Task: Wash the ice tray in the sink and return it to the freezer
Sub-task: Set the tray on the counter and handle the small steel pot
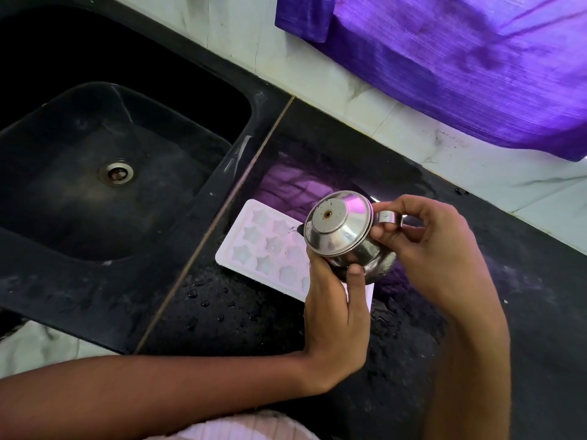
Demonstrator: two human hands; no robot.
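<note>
While both hands were occupied with a steel vessel (341, 231), the ice tray (270, 249) lay flat on the black counter (241, 312), just right of the sink (95, 173) and partly under the tilted vessel. The left hand (336, 312) cupped the vessel's rounded body from below, thumb curled up against the side. The right hand (422, 246) pinched the looped handle (388, 217) between thumb and fingers. The vessel was tipped toward the tray, and a thin thread at its rim looked like water pouring into the star-shaped cells.

Handling, as judged: the tray appeared to be thin, pale plastic, hence light and somewhat flexible. Droplets on the counter suggested a wet, slippery surface. If filled, it would need to be taken by both short ends and kept level, since twisting would spill the cells.

Not determinable: the tray's near-right corner was covered by the left hand and vessel. The water level in the cells could not be read. No tap and no freezer were in view. A purple cloth (460, 65) hung at the wall, cut off by the frame.
</note>
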